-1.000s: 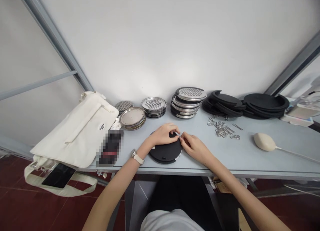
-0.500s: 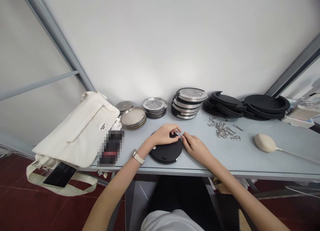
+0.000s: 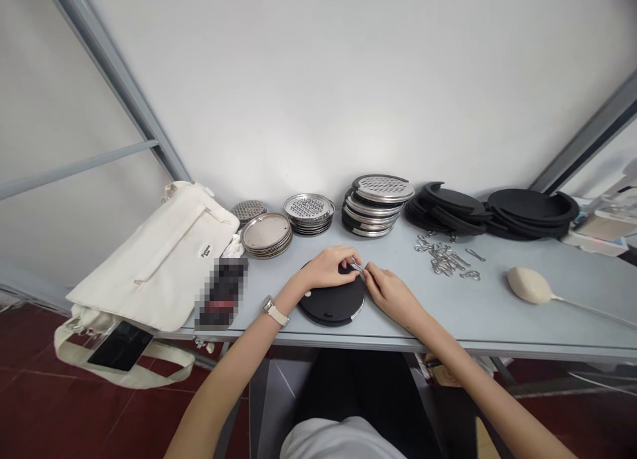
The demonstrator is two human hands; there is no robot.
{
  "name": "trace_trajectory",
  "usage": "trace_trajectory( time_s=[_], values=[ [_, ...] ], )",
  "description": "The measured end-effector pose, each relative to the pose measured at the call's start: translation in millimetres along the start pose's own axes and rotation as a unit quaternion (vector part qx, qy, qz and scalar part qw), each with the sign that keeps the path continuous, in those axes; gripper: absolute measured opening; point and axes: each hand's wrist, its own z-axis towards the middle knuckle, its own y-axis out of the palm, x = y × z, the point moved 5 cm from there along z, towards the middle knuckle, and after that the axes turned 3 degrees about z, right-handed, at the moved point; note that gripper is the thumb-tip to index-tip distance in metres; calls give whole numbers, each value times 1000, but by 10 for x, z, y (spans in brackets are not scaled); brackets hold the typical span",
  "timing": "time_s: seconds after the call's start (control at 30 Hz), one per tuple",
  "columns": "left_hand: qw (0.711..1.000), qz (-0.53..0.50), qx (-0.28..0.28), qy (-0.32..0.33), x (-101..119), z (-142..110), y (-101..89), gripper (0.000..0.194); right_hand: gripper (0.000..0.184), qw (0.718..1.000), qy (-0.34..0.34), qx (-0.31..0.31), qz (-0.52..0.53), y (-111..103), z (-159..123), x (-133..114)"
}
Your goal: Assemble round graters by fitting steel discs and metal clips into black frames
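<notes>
Both my hands meet above a round black disc [image 3: 331, 304] with a shiny edge strip, lying on the table near its front edge. Between my fingertips is a small metal wire clip [image 3: 357, 267]. My left hand [image 3: 331, 268], wrist strapped with a watch, pinches one end of the clip over the disc's upper part. The other end is gripped by my right hand [image 3: 391, 292], at the disc's right side. To the right lies a pile of similar wire clips [image 3: 445, 259]. My fingers partly hide the clip and the disc's far edge.
Stacked metal grater discs [image 3: 308, 208], plain metal plates [image 3: 267, 233] and rimmed grater discs [image 3: 381, 188] stand along the wall. Black round holders [image 3: 530, 207] sit at right. A white bag [image 3: 154, 253] is at left; a beige corded object [image 3: 528, 284] lies at right.
Almost nothing differs. Both hands keep their hold on the clip over the disc; the whole view has shifted very slightly.
</notes>
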Motion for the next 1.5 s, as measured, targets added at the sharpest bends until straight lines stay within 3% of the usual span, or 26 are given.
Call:
trace_trajectory(
  time_s=[1.5],
  values=[
    [1000,9,-6,0,-19,2,22,15,20,999,-30,-18,7,0,-16,-14]
  ],
)
